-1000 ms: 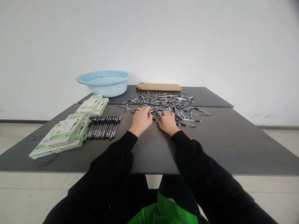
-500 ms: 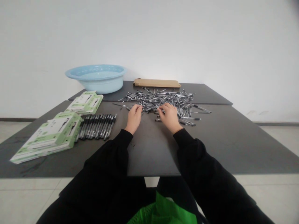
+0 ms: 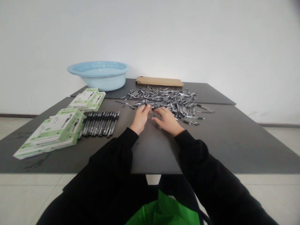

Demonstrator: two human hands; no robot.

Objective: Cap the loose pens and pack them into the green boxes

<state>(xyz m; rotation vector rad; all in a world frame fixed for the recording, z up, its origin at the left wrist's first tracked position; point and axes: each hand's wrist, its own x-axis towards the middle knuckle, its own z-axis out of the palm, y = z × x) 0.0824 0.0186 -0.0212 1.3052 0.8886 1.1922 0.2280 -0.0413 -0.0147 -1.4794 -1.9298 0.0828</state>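
At the near edge of a loose heap of pens, my two hands are close together over the dark table. My left hand is closed, with the dark end of a pen showing at its fingertips; the rest of that pen is hidden. Just to its right, my right hand has its thumb and fingers apart, pointing toward the left hand, with nothing visible between them. Left of my hands lies a neat row of clear pens with black caps, side by side.
Green and white pen boxes are stacked at the left, with more boxes behind them. A light blue basin stands at the back left. Behind the heap lies a flat brown cardboard piece, near the white wall.
My left hand has moved right, closer to the right hand, and a dark pen end now shows at its fingertips. The right hand's thumb and fingers have spread apart. The view has shifted slightly.
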